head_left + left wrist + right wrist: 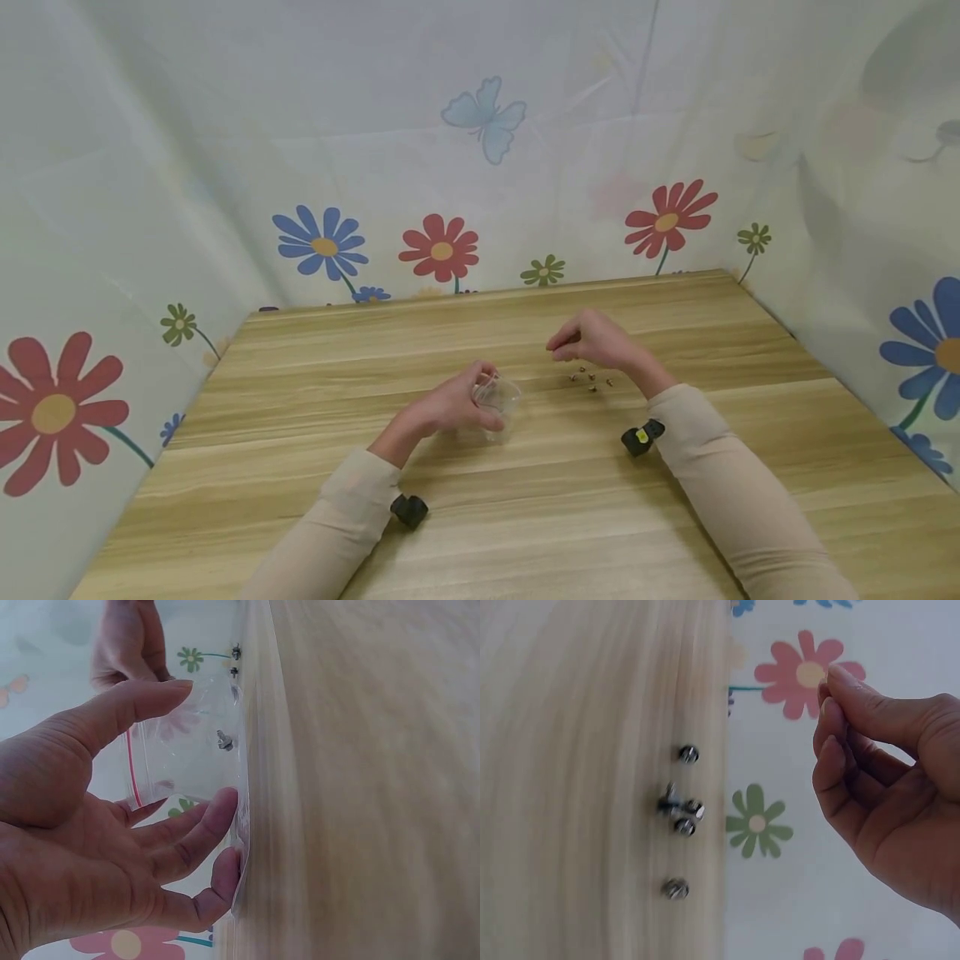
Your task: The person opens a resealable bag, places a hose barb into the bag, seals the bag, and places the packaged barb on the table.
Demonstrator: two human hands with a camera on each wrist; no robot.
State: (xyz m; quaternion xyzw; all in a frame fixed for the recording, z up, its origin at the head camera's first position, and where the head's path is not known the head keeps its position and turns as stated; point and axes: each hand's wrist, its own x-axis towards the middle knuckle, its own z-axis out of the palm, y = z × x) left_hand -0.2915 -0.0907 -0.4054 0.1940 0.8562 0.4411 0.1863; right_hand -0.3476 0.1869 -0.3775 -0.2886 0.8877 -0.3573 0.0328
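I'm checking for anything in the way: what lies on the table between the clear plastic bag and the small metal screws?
Nothing: in the head view, only bare wooden tabletop separates the clear plastic bag from the screws.

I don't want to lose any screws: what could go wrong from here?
The loose screws on the table could scatter if the right hand, close by, brushes them. The clear bag looks thin and soft, so it might sag or tip if the left hand loosens its grip.
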